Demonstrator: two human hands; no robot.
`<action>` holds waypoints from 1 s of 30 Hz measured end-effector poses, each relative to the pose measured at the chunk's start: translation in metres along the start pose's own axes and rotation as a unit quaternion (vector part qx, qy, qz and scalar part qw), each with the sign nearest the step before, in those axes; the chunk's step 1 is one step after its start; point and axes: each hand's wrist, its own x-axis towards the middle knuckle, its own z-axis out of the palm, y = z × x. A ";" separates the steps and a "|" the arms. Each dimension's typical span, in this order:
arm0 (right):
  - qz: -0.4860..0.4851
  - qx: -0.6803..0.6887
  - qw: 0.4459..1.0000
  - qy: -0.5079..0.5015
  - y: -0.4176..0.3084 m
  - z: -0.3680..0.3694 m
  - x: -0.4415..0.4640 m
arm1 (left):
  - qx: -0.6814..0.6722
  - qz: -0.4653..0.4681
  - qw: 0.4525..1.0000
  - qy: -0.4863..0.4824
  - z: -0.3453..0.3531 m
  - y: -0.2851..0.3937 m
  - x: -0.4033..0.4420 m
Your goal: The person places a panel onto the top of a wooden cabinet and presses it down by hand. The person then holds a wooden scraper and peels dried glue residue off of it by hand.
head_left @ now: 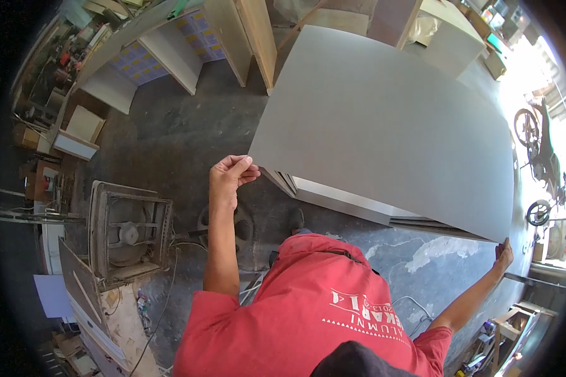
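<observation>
A large grey sheet [383, 125] lies over a cabinet-like frame [346, 206], whose near side shows below the sheet's front edge. At the sheet's near left corner, my left hand [229, 178] pinches the edge between thumb and fingers. My right hand [503, 256] is closed at the near right corner, with its fingers partly hidden. The front edge stands a little apart from the frame, leaving a gap through which its pale inside shows. Whether the sheet touches the frame farther back cannot be seen.
An open shelf unit [170, 53] stands at the back left. On the left floor is a dusty square fan [129, 235], with a cable [163, 301] nearby. Wood scraps and tools crowd the far left. A motorbike [541, 157] is at the bright right side.
</observation>
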 end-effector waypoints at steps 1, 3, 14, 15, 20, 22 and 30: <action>0.017 0.004 1.000 0.002 -0.003 0.002 0.000 | -0.006 -0.004 1.000 -0.005 -0.002 -0.002 0.001; 0.026 0.011 0.999 -0.019 0.003 -0.004 0.008 | -0.016 -0.008 1.000 -0.009 -0.002 -0.004 0.000; -0.301 -0.550 0.769 0.125 -0.031 0.023 -0.004 | 0.340 0.340 0.876 0.038 0.042 0.047 0.008; -0.343 -0.495 0.794 0.080 -0.049 0.050 -0.022 | 0.376 0.381 0.844 -0.034 0.068 0.063 0.002; -0.500 -0.320 0.790 -0.154 -0.167 0.233 -0.224 | 0.421 0.460 0.647 -0.439 0.214 0.029 0.016; -0.495 -0.402 0.721 -0.270 -0.138 0.279 -0.250 | 0.452 0.456 0.603 -0.474 0.260 -0.004 0.033; -0.422 -0.481 0.714 -0.284 -0.131 0.291 -0.294 | 0.644 0.407 0.601 -0.241 0.302 0.020 0.166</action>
